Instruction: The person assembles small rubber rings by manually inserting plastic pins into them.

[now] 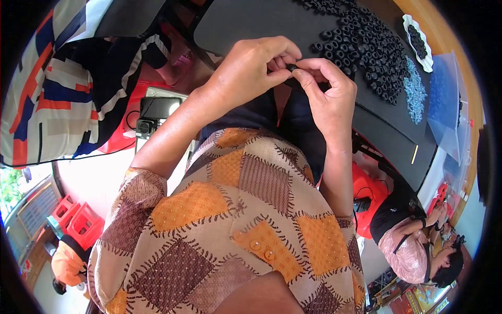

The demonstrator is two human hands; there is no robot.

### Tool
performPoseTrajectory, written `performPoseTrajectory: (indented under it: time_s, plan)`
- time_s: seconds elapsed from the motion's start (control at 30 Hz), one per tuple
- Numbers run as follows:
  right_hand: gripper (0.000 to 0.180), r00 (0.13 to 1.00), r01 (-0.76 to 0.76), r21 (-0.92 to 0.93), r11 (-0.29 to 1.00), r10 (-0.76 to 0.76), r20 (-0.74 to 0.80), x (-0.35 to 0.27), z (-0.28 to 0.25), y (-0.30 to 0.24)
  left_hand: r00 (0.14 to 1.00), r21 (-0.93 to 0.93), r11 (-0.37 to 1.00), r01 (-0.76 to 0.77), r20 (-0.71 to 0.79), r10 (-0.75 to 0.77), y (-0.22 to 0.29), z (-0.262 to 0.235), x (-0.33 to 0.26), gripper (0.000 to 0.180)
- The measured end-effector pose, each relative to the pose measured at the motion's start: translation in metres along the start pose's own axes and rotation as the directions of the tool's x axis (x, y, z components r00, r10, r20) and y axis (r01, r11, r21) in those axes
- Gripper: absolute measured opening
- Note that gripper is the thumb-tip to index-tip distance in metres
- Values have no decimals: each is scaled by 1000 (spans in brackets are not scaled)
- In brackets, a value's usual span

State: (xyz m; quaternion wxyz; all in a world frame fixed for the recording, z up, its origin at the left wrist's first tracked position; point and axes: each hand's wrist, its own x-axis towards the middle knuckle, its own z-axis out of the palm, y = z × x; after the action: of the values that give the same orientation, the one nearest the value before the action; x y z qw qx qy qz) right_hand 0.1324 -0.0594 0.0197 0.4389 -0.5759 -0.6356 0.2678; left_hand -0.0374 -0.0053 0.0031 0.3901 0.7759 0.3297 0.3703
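Observation:
My left hand (250, 65) and my right hand (332, 94) meet over the near edge of a dark table (251, 23). Between their fingertips is a small black part (291, 67), mostly covered by the fingers. Thumb and fingers of each hand are pinched against it, so its full shape cannot be made out. Beyond my right hand spreads a loose pile of black ring-shaped parts (361, 44). To the right of the pile lies a heap of tiny light-blue pieces (414, 91).
A white scalloped dish (426, 63) with small black pieces stands far right, near a bluish transparent plastic sheet (444, 104). A thin yellowish stick (414, 154) lies on the table. People sit at left (68, 94) and right (402, 240). Red stools (86, 225) stand lower left.

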Motion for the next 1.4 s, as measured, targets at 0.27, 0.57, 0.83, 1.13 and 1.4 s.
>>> performPoseTrajectory:
  time_s: [0.27, 0.57, 0.83, 1.13, 1.4]
  plan:
    - [8, 1000, -8, -1, 1000, 8, 10, 1, -3, 6, 978, 269, 944, -190, -30, 206, -13, 1, -2, 22]
    - [11, 855, 402, -75, 913, -403, -327, 63, 13, -18, 976, 256, 944, -206, -18, 218, -13, -1, 9, 17]
    - [28, 924, 255, -41, 966, -256, -285, 76, 36, -13, 978, 263, 946, -189, -40, 206, -15, -1, 13, 18]
    - [39, 938, 229, 84, 970, -197, -286, 85, 25, -18, 977, 278, 941, -190, -44, 210, -20, 1, 20, 18]
    - [38, 970, 181, 862, 474, 59, -236, 55, 3, -52, 985, 224, 962, -156, -34, 168, -19, -2, 15, 20]
